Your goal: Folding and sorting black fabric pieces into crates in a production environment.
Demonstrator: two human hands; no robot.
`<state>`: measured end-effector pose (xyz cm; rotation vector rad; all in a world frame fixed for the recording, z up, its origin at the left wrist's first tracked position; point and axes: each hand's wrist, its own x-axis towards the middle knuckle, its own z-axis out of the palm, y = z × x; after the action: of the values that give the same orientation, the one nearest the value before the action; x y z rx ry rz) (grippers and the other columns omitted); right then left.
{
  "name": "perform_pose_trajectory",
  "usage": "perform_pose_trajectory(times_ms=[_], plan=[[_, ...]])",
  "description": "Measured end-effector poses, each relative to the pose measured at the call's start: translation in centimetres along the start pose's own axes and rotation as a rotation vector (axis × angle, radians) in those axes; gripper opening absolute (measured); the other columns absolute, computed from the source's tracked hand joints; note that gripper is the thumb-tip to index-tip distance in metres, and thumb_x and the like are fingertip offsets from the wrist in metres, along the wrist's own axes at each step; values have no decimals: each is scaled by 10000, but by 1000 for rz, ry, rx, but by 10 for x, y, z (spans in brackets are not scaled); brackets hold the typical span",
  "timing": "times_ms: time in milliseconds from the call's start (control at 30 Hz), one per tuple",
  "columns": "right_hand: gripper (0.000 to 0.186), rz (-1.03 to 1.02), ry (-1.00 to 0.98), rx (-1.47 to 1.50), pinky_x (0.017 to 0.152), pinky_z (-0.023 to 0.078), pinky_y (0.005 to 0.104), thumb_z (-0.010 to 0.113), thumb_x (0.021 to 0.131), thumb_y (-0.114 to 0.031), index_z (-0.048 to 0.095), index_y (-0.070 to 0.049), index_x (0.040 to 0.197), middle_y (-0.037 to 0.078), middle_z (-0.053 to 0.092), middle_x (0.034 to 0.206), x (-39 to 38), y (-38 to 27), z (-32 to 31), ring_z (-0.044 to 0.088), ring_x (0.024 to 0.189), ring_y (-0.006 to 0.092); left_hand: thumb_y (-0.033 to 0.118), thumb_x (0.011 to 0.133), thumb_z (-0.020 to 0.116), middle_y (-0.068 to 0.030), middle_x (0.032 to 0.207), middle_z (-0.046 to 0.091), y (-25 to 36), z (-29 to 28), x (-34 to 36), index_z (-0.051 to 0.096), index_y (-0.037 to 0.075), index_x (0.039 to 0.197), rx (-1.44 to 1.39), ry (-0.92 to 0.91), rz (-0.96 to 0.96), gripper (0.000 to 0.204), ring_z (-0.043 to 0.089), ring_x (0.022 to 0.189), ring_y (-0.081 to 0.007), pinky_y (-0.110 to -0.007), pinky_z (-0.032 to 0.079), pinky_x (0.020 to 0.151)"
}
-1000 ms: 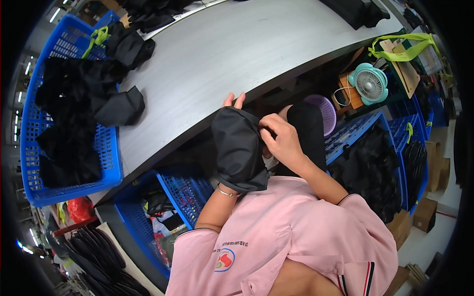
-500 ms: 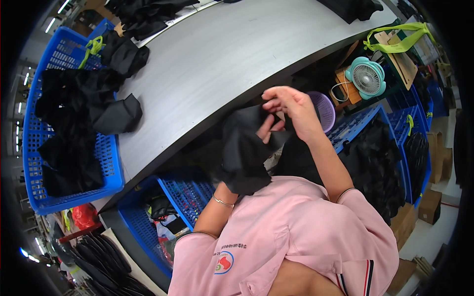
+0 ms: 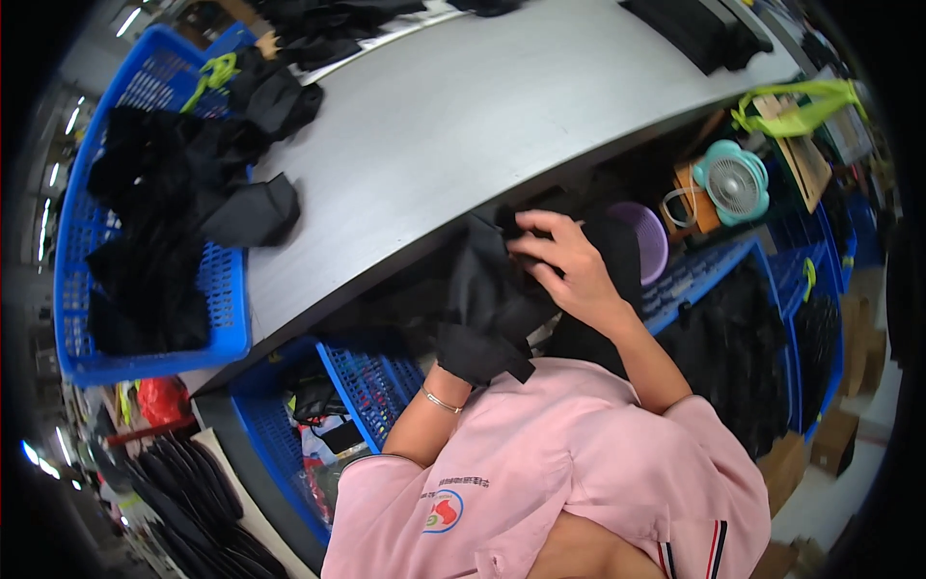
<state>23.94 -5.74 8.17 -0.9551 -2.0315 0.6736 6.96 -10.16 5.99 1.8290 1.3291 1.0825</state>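
Observation:
A black fabric piece (image 3: pixel 479 289), shaped like a loose tube or pouch, is pulled over my left hand and wrist. My left forearm (image 3: pixel 413 425), with a thin bracelet, enters its lower end; the fingers inside are hidden. My right hand (image 3: pixel 574 265) is at the fabric's upper right edge, its bent fingers gripping the dark cloth there. Both hands are in front of my chest, just short of the table's near edge.
A grey table (image 3: pixel 415 145) curves across the back. On its left stands a blue basket (image 3: pixel 231 333) heaped with black fabric pieces. Below are another blue crate (image 3: pixel 265 425), a purple basket (image 3: pixel 651 241) and a small teal fan (image 3: pixel 733 181). Folded black fabric (image 3: pixel 696 34) lies far right.
The left fingertips that poked out of the fabric are now covered. My right hand has moved down onto the cloth's edge. The whole view has shifted slightly.

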Motion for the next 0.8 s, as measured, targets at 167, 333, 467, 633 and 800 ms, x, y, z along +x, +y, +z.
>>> perform_pose_trajectory(times_ms=[167,333,467,633,800], plan=[[94,-68,-344,433,1065,392,480,710,780,-30,645,25,818,111,638,1057,-2,-5,-33,614,1056,306,127,942,570,-117,1348,568,-32,-25,-11,439,18,1419,146,-147,118,506,564,1149,-234,-320,433,1001],[137,37,-354,325,1057,372,423,686,794,-46,580,41,789,119,632,1026,-11,-14,-47,564,1082,311,167,968,555,-109,1363,564,-48,-39,-34,476,12,1394,-169,-174,-76,459,540,1190,-218,-319,412,1037],[133,227,-172,440,1092,337,392,594,902,-60,639,65,914,66,639,1057,-7,-13,-40,546,1121,233,199,990,544,-103,1376,560,-48,-21,-61,505,7,1374,-374,-204,-211,431,521,1223,-206,-318,395,1067],[198,230,-87,274,769,371,216,541,984,-119,625,60,985,10,588,1001,-1,-4,-20,472,838,88,239,1016,529,-95,1391,556,-32,-10,-103,542,1,1349,-495,-150,-374,409,497,1264,-191,-317,374,1103],[230,450,-42,729,866,431,244,531,1018,-186,631,12,1082,14,638,1017,-14,-2,-5,564,928,101,213,1018,538,-98,1223,645,-29,-52,-130,610,-23,1249,-853,-369,-481,337,620,1079,-160,-297,506,941]])
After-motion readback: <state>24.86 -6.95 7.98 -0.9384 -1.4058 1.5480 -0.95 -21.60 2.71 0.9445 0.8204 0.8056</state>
